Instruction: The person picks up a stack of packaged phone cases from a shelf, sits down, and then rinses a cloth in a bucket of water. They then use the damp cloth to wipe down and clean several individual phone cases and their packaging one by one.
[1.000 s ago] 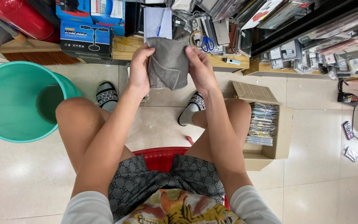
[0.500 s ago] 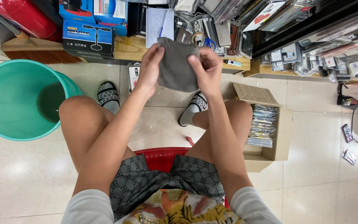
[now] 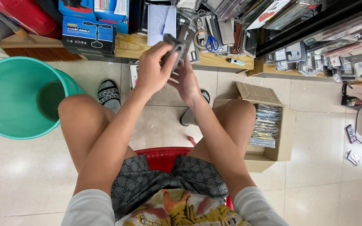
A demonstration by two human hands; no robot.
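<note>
2 hands (image 3: 168, 73), small dark grey case (image 3: 176, 46) pinched edge-on, fingers (image 3: 164, 54) curled round it

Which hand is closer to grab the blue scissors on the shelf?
Probably the right hand: it is nearer the scissors. The left hand is wrapped around the grey item.

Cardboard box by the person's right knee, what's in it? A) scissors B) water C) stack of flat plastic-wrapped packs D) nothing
C: the open cardboard box on the floor holds a stack of flat, shiny wrapped packs, seen edge-on.
</note>
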